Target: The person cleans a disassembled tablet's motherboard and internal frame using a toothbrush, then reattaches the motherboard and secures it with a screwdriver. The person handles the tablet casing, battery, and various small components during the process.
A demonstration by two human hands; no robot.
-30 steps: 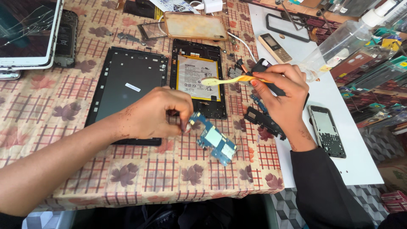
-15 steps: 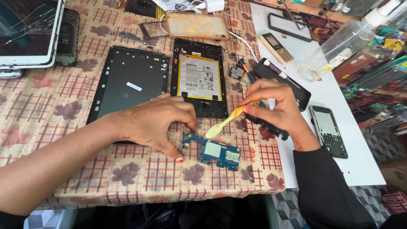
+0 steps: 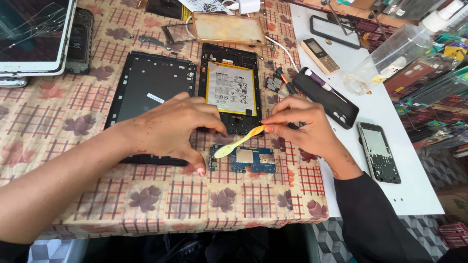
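A blue circuit board (image 3: 246,159) lies flat on the checked tablecloth near the front of the table. My left hand (image 3: 178,127) rests beside its left end, thumb and a fingertip touching the cloth and the board's edge. My right hand (image 3: 304,129) pinches a yellow plastic pry tool (image 3: 238,142) whose broad tip lies on the board's left part. Just behind the hands sits an opened tablet frame (image 3: 229,92) with its white battery showing.
A black tablet back cover (image 3: 148,92) lies left of the frame. A white tablet with a cracked screen (image 3: 31,34) sits far left. A tan phone case (image 3: 229,28), black phone case (image 3: 325,97), bar phone (image 3: 319,55) and a dismantled phone (image 3: 379,152) lie at the right.
The circuit board has gone from being held up in my left hand to lying flat on the cloth. My right hand brought the pry tool down onto it.
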